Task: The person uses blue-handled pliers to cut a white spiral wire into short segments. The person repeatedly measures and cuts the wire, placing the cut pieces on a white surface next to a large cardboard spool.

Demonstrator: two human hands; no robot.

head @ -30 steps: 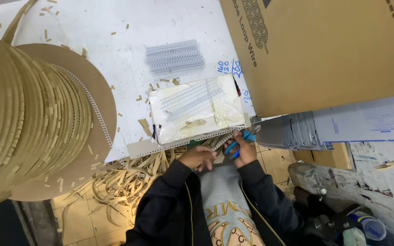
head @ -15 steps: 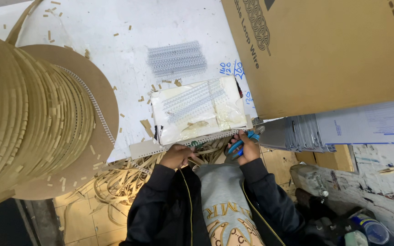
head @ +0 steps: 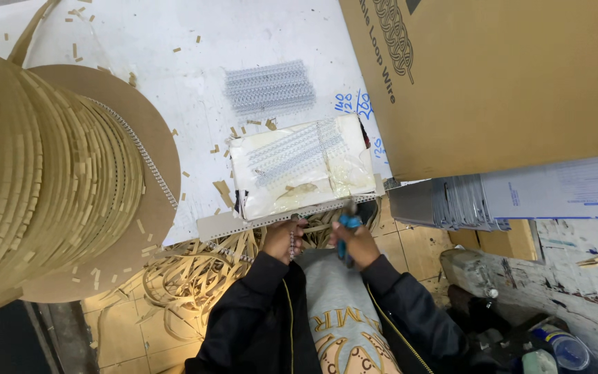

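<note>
My left hand is closed around a short piece of silver loop wire at the table's near edge. My right hand grips blue-handled cutters, jaws pointing up toward the table edge. Just beyond both hands a long wire comb strip runs along the front of a white plastic-covered block that carries several cut wire combs. A stack of cut wire combs lies farther back on the white table.
A big cardboard spool of wire with paper backing fills the left. A large cardboard box stands at the right, with stacked sheets below it. Tangled paper strip lies on the floor. Paper scraps dot the table.
Both hands have drawn back slightly from the table edge toward my body. The cutters have turned from lying sideways to pointing upward.
</note>
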